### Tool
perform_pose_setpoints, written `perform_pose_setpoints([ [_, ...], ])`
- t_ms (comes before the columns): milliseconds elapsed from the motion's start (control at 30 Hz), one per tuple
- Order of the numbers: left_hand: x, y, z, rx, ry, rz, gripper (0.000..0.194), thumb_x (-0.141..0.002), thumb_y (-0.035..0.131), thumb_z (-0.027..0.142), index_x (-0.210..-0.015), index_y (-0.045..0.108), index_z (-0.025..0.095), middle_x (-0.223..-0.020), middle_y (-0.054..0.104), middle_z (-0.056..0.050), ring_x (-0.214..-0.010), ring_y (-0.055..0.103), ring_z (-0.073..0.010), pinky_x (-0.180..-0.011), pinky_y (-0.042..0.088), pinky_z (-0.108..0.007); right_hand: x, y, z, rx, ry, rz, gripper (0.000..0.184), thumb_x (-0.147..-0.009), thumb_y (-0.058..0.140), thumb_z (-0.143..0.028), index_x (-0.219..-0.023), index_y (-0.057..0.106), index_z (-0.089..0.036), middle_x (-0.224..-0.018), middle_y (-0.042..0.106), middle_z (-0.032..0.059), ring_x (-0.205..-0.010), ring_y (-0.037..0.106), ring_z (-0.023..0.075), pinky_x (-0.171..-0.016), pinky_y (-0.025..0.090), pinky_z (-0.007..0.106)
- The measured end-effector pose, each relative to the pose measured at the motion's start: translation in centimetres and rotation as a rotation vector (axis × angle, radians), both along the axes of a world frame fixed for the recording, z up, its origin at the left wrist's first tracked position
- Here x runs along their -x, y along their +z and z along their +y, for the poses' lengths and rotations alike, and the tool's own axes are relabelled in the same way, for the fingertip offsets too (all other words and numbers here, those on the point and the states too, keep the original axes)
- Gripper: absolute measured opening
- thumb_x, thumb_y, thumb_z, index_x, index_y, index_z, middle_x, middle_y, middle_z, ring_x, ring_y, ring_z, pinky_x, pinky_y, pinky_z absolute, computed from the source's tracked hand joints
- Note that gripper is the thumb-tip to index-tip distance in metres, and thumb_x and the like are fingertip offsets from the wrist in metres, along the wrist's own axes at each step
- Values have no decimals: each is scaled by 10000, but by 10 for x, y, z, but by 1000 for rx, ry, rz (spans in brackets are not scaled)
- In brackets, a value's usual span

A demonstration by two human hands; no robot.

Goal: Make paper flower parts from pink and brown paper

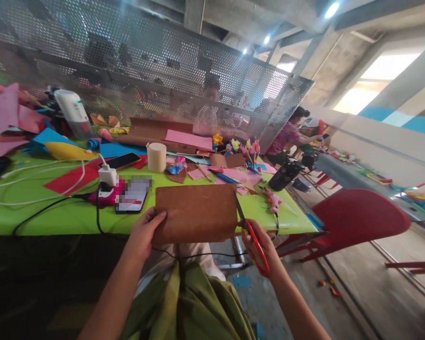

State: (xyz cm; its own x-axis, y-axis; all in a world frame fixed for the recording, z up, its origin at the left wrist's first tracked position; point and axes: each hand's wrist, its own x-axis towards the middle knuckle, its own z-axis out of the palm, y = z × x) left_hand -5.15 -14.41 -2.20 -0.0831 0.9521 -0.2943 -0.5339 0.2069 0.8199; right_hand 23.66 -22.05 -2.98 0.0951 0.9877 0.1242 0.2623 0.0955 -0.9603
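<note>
Clamps fingers of left hand (146, 232) on left edge of brown paper (196, 212). Wraps fingers of right hand (271, 255) around red-handled scissors (254, 237), lined up along paper's right edge. Holds paper at front edge of green table (63, 218), right of phone (132, 199).

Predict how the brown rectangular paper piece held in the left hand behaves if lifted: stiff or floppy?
The brown rectangular paper piece is likely light: the left hand pinches just one edge. Probably fairly stiff: it looks nearly flat across its width, though the lime-green table may help support it. Could bend: its lower edge looks slightly curved.
</note>
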Motion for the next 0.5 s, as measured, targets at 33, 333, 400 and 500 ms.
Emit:
perform_pose_setpoints([
  [33, 1, 1, 0, -2, -4, 7, 448, -393, 906, 306, -771, 703, 178, -707, 732, -4, -600, 646, -158, -577, 494, -237, -2, -1, 0, -15, -6, -20, 406, -840, 616, -531, -1093, 588, -215, -613, 394, -58, -463, 326, 85, -391, 272, 195],
  [333, 14, 11, 3, -66, -11, 149, 466, -426, 885, 350, -818, 711, 169, -777, 754, -32, -698, 686, -202, -612, 519, -258, -13, 22, -2, -81, 33, -238, 360, -820, 597, -511, -1021, 640, -215, -748, 577, 16, -618, 495, 154, -521, 427, 237],
  [400, 16, 14, 3, -64, 5, 175, 473, -424, 885, 345, -828, 713, 168, -779, 753, -23, -689, 680, -191, -627, 523, -261, -16, 26, -3, -64, 56, -274, 359, -826, 588, -502, -1032, 643, -213, -710, 553, 8, -612, 490, 158, -513, 419, 237],
  [500, 18, 18, 5, -69, 8, 207, 470, -424, 885, 355, -827, 717, 180, -776, 753, -19, -702, 682, -198, -648, 531, -277, -23, 26, -5, -34, 104, -286, 358, -845, 573, -497, -1063, 641, -222, -679, 525, 2, -596, 489, 163, -500, 410, 241],
])
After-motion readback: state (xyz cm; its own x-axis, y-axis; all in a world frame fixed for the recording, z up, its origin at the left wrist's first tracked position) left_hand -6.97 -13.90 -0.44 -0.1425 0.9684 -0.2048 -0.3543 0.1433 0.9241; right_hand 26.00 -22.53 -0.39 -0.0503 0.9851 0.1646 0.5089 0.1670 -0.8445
